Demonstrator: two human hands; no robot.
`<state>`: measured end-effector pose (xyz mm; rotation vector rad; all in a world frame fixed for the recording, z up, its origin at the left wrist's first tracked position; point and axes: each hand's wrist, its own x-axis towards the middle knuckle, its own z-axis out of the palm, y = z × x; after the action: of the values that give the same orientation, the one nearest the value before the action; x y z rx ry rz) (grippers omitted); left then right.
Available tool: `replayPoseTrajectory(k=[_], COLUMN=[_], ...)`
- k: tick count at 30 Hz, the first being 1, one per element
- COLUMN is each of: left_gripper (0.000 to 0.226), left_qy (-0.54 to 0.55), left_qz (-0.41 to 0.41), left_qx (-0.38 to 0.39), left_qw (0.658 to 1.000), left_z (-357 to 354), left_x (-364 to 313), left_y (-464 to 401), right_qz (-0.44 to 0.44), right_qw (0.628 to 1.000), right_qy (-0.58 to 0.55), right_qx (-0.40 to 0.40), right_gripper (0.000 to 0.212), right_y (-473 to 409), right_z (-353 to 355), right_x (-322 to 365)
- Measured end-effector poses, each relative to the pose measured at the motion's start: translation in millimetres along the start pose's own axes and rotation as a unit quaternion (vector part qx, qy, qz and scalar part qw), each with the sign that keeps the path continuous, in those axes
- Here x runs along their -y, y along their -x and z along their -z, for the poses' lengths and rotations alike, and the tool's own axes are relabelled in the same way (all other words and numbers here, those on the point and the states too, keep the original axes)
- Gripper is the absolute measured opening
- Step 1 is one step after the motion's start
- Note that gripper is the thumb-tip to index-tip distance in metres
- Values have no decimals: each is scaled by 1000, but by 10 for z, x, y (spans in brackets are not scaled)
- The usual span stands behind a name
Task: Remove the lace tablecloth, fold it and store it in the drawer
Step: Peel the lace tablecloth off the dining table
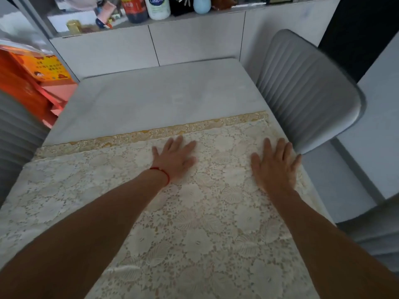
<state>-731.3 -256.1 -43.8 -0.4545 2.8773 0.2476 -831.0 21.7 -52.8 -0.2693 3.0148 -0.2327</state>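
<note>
fingers (185,145) of both hands are spread wide, pressed flat on the lace tablecloth (194,223), which is laid over the table (151,98).

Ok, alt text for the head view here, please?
Both hands, left hand and right hand, press flat, fingers spread, on a cream lace tablecloth folded back over the near half of a grey table. A grey chair stands at right.

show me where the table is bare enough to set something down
The far half of the table is bare, bordered by the cloth's gold edge, the cabinets and the chair. The near half is taken by the cloth and both flat hands, left, right.
</note>
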Motion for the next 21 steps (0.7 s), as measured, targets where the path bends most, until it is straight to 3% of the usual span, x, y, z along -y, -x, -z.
replayPoseTrajectory(k=[11,16,21], left_gripper=[61,69,64], left_qy=[60,20,-2], left_qz=[-87,-108,-78], left_qx=[-16,-75,-13], left_qw=[994,991,997], left_z=[148,223,386], left_x=[-1101,-1283,-1398], left_y=[-1195,-1290,-1328], right_qz=[25,29,8], right_qw=[998,995,982], right_qy=[-35,-56,-142], right_qx=[-49,-71,-123], right_gripper=[64,59,46], right_y=[35,34,52], right_z=[-28,-48,-30], right_x=[-32,-45,-74])
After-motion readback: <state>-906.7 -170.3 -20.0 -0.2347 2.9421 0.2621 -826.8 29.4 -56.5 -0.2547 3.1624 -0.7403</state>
